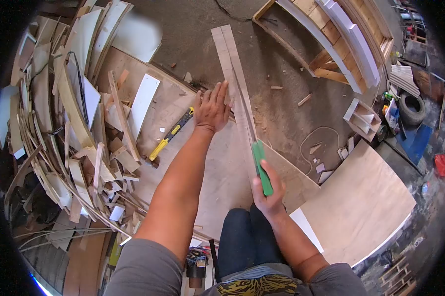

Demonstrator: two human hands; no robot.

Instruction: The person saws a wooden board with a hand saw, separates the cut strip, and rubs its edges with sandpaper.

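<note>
My right hand (pixel 272 193) is closed around the green handle of a hand saw (pixel 263 170). The saw's narrow blade lies along a long, thin wooden board (pixel 232 66), over a lengthwise line or cut. My left hand (pixel 211 109) lies flat with fingers spread, its fingertips at the board's left edge. Beside the left hand, a yellow and black tool (pixel 172 133) rests on a large plywood sheet (pixel 222 182). The board's far end reaches past the sheet, over the floor.
Wood offcuts (pixel 79 123) are heaped at the left. A curved wooden frame (pixel 331 39) stands at the upper right. A plywood panel (pixel 360 202) lies at the lower right, with a small open box (pixel 363 118) and a tire (pixel 412 109) beyond it.
</note>
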